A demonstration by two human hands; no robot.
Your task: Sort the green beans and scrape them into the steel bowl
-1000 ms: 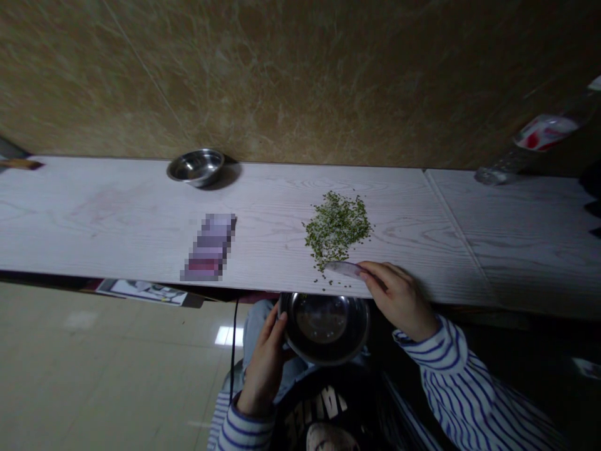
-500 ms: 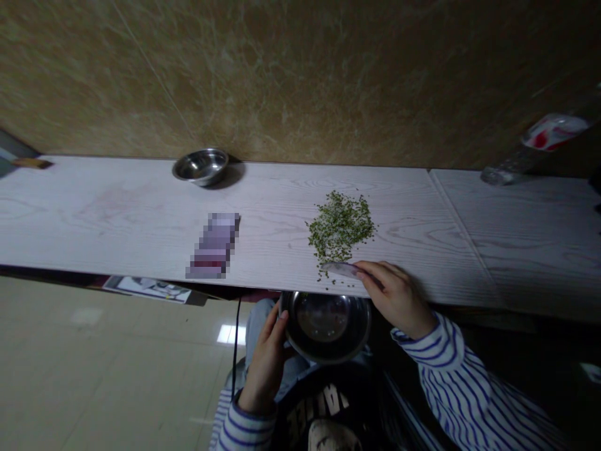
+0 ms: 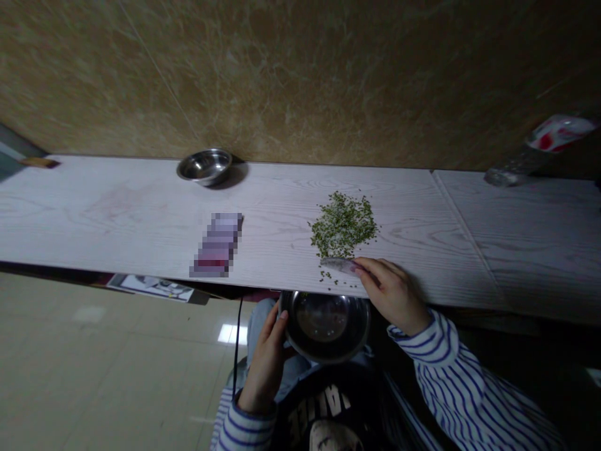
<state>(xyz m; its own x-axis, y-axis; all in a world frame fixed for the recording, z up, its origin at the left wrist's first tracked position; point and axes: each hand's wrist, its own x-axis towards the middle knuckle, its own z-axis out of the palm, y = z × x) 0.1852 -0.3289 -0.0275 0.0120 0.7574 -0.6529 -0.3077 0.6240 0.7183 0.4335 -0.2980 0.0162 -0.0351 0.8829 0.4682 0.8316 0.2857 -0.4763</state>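
Seen from above, a person in striped sleeves sits at a pale, wood-grained worktop (image 3: 277,219) on which a loose patch of small green bits (image 3: 345,219) is spread. The left hand (image 3: 265,357) grips the left side of a metal bowl (image 3: 359,332), thumb on its rim, and holds it over the lap just below the worktop's front edge; it seems placed there so that whatever comes over the edge would drop in. A few green specks show near its far rim; what else is inside is too dim to tell. The right hand (image 3: 394,291) pinches a thin, flat, greyish-purple piece (image 3: 335,264) between thumb and fingers by one end, a grip that probably leaves most of its length free to meet the bits. That piece is at the near border of the patch, with a few strays between it and the edge. Its long axis runs nearly parallel to the front edge, the tapered free end pointing left and slightly away from the person. Whether it lies flat or stands on its side cannot be told. A smaller metal bowl (image 3: 201,166) sits near the wall, well apart.
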